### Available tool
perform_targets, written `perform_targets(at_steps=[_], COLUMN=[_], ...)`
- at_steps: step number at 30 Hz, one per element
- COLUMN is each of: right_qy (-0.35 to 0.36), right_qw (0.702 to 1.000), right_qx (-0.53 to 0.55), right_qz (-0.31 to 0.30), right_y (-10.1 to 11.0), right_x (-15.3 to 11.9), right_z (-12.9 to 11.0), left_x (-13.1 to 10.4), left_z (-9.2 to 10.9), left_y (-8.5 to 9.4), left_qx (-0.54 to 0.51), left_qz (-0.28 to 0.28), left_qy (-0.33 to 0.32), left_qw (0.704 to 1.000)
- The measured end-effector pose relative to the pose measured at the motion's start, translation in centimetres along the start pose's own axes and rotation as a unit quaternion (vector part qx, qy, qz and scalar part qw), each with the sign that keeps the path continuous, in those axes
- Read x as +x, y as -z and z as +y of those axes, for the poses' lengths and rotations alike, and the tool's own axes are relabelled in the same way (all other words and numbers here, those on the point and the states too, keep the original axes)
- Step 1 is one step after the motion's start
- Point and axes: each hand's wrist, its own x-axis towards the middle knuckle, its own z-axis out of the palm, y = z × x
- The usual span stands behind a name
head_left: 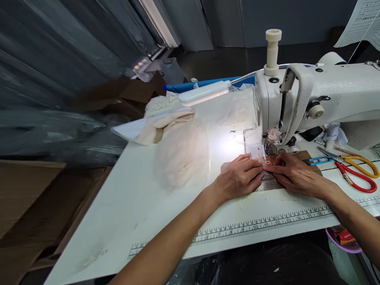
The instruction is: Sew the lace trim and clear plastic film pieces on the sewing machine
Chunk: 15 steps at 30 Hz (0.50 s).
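Note:
At the sewing machine (297,95), my left hand (242,176) rests with its fingers together on a thin sheer fabric (253,152), its fingertips gripping the edge just in front of the presser foot. Close against it, my right hand (292,174) is closed, thumb and index finger pinching the same fabric. The fingertips of both hands nearly meet. Small red marks show on or through the fabric near the metal needle plate (271,185). Exactly where the fabric ends is hard to make out beneath the fingers.
Scissors (350,164) with red and yellow handles and blue thread snips (320,160) lie right of my right hand. A pale sheer fabric heap (184,154) lies left. A lit lamp (204,93) hangs over the white table (118,221). A ruler strip (255,226) runs along the front.

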Motion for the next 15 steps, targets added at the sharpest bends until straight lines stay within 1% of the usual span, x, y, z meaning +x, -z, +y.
perform_targets(at_steps=[6,15], right_qy=[-0.014,-0.010], right_qw=[0.999,1.000], right_qx=[-0.037,-0.024], right_qz=[0.004,-0.002], right_y=[-0.27,-0.07], right_x=[-0.12,-0.25], right_z=[-0.33,-0.40], left_x=[-0.06,0.00], left_z=[0.07,-0.03], left_y=[0.04,-0.04], left_qx=[-0.005,-0.004], left_qz=[-0.012,-0.008], left_qy=[0.014,0.003], left_qw=[1.000,1.000])
